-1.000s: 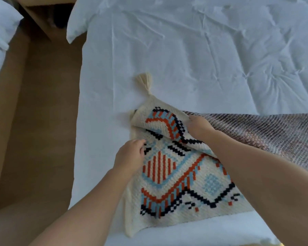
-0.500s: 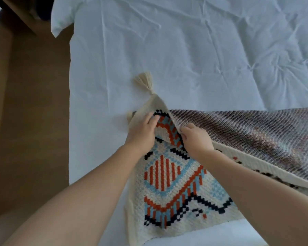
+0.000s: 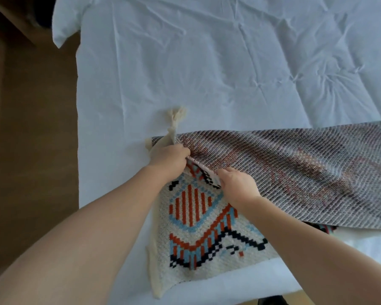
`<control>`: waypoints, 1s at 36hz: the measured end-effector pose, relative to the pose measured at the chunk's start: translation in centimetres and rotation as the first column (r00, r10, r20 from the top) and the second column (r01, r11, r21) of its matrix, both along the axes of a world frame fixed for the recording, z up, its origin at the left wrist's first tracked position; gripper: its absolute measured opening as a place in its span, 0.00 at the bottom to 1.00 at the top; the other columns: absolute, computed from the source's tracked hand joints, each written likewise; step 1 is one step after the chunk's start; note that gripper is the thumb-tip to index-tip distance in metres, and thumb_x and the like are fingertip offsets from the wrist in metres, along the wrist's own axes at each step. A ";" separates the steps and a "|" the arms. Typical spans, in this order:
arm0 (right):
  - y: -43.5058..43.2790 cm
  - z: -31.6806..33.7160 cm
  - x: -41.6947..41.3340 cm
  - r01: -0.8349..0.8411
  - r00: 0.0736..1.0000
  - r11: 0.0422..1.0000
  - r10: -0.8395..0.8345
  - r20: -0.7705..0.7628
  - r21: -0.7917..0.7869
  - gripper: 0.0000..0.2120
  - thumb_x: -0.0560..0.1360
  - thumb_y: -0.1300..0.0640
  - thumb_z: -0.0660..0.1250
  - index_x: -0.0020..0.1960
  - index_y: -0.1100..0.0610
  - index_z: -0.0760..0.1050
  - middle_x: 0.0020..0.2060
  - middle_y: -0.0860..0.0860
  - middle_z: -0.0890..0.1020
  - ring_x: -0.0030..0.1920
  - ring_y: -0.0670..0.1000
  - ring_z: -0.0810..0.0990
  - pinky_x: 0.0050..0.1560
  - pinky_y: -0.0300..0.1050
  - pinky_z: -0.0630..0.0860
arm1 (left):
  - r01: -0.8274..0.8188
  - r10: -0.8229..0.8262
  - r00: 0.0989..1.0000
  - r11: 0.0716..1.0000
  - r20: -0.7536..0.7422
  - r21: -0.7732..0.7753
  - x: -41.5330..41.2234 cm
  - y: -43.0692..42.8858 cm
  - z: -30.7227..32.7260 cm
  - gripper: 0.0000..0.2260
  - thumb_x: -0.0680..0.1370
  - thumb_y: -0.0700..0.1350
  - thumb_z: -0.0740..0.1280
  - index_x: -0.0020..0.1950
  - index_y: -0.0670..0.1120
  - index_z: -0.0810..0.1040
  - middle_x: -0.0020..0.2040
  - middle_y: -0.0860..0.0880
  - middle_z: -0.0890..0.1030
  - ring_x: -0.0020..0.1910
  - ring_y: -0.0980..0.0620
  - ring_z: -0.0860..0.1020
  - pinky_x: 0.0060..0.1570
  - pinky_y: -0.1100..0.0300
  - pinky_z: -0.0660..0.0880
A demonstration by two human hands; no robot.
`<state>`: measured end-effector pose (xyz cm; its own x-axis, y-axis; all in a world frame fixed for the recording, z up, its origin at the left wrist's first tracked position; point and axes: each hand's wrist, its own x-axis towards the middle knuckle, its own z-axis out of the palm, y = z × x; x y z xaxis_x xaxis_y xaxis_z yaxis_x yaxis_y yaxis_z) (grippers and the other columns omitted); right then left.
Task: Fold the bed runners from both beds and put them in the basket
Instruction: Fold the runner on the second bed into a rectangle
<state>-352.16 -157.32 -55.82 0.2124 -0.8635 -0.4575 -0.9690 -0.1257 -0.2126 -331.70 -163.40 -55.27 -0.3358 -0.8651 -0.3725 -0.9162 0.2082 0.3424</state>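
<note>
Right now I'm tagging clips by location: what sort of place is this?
Probably a bedroom: a bed under a creased white sheet, a white pillow at its corner, and a cream patterned woven bed runner.

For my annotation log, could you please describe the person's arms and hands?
Both forearms are bare to the frame's edge: no sleeves, watch or bracelet show. The left hand and right hand wear no gloves or visible rings.

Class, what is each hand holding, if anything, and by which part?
Both hold the bed runner: the left hand grips the folded-over edge near the tasselled corner, the right hand pinches it alongside.
</note>
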 end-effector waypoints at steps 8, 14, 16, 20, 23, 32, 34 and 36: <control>3.4 0.0 -3.6 -0.006 0.993 0.995 0.018 -0.118 0.098 0.10 0.78 0.63 0.59 0.54 0.54 0.76 0.43 0.48 0.80 0.41 0.51 0.78 0.41 0.42 0.76 | -0.187 0.186 0.982 0.982 -0.021 -0.027 1.8 8.5 2.3 0.10 0.79 0.43 0.59 0.47 0.42 0.79 0.48 0.47 0.74 0.45 0.46 0.75 0.44 0.49 0.74; 6.1 0.4 -6.4 -0.139 0.987 0.990 0.142 -0.078 0.038 0.12 0.80 0.62 0.58 0.60 0.54 0.74 0.49 0.48 0.80 0.45 0.50 0.80 0.42 0.41 0.76 | -0.435 0.435 0.901 0.899 -0.013 -0.050 1.2 16.6 1.8 0.11 0.79 0.42 0.60 0.46 0.38 0.79 0.53 0.44 0.75 0.47 0.44 0.75 0.43 0.53 0.71; 7.0 0.5 -7.3 -0.172 0.982 0.984 0.175 -0.073 0.042 0.10 0.80 0.62 0.57 0.59 0.56 0.74 0.48 0.48 0.79 0.44 0.51 0.80 0.43 0.42 0.77 | -0.493 0.494 0.870 0.868 -0.012 -0.059 0.4 19.1 1.9 0.10 0.79 0.41 0.61 0.45 0.38 0.79 0.52 0.43 0.75 0.44 0.46 0.74 0.40 0.56 0.67; 9.2 0.8 -8.3 -0.272 0.959 0.961 0.275 -0.071 0.047 0.16 0.78 0.66 0.57 0.64 0.56 0.71 0.62 0.50 0.77 0.57 0.53 0.79 0.52 0.46 0.77 | -0.585 0.585 0.811 0.808 -0.023 -0.068 -0.9 23.6 1.8 0.09 0.78 0.39 0.62 0.40 0.38 0.78 0.59 0.40 0.76 0.42 0.46 0.74 0.39 0.58 0.65; 11.2 0.4 -8.9 -0.337 0.938 0.941 0.339 -0.068 0.041 0.12 0.77 0.65 0.59 0.59 0.55 0.72 0.58 0.50 0.78 0.53 0.53 0.79 0.53 0.49 0.78 | -0.621 0.621 0.784 0.783 -0.013 -0.040 -1.3 26.4 1.1 0.09 0.77 0.40 0.62 0.41 0.39 0.79 0.67 0.40 0.72 0.45 0.44 0.77 0.39 0.59 0.67; 16.6 -1.8 -9.0 -0.387 0.914 0.919 0.393 -0.101 0.081 0.24 0.76 0.66 0.55 0.71 0.55 0.65 0.70 0.52 0.70 0.69 0.55 0.68 0.68 0.52 0.64 | -0.642 0.642 0.766 0.766 0.016 -0.004 -1.8 30.9 -0.1 0.10 0.78 0.39 0.62 0.42 0.35 0.78 0.68 0.35 0.69 0.51 0.38 0.77 0.46 0.53 0.72; 17.7 -2.4 -8.7 -0.372 0.918 0.922 0.382 -0.109 0.105 0.25 0.77 0.65 0.55 0.73 0.54 0.63 0.73 0.52 0.67 0.71 0.54 0.65 0.70 0.53 0.61 | -0.638 0.638 0.770 0.770 0.015 0.006 -1.6 31.8 -0.6 0.09 0.78 0.39 0.62 0.45 0.36 0.80 0.69 0.36 0.69 0.53 0.38 0.77 0.47 0.53 0.72; 18.6 -2.9 -8.3 -0.361 0.921 0.926 0.373 -0.115 0.113 0.24 0.78 0.65 0.54 0.73 0.54 0.63 0.72 0.52 0.67 0.71 0.55 0.65 0.71 0.54 0.60 | -0.640 0.640 0.769 0.769 0.006 0.013 -1.2 32.7 -1.4 0.09 0.78 0.39 0.62 0.47 0.37 0.81 0.67 0.37 0.70 0.52 0.39 0.77 0.48 0.52 0.73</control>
<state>-360.50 -138.67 -58.73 0.4391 -0.6918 -0.5732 -0.8784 -0.4646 -0.1122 -332.92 -130.75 -56.64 0.2937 -0.8746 -0.3857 -0.8361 -0.4306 0.3399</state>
